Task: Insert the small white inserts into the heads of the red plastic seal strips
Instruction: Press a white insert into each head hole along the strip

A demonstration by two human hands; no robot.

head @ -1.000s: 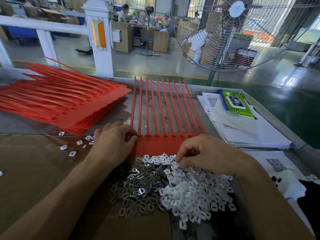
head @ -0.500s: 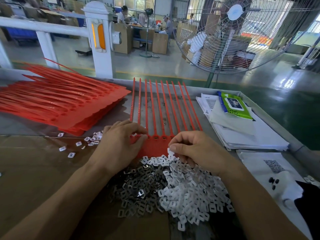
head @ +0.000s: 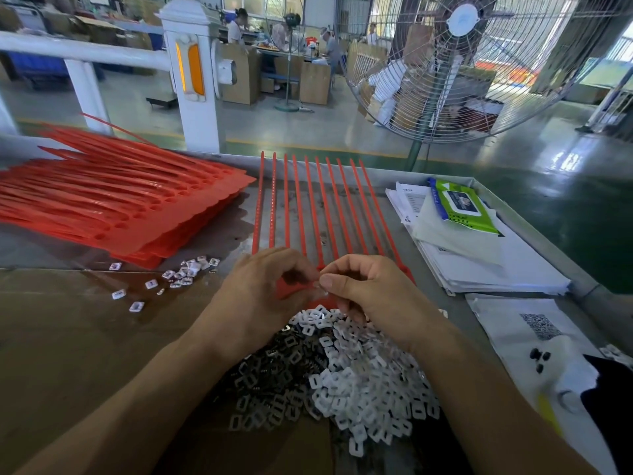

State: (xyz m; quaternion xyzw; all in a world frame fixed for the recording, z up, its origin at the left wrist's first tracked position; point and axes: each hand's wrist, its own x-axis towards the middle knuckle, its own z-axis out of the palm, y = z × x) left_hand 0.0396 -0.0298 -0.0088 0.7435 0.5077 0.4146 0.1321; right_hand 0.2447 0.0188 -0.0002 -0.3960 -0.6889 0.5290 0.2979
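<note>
Head view: over the red seal-strip comb, the right hand pinches a white insert while the left hand grips the heads; a skewed insert could jam or drop into the insert pile.

This is a factory assembly floor. A stack of red seal strip sheets lies on the worktop at ten o'clock, and a heap of small white inserts sits beside dark metal clips at six o'clock. At one o'clock a large industrial pedestal fan stands on the glossy green floor. At twelve o'clock, workers sit among cardboard boxes behind a white barrier post.
</note>
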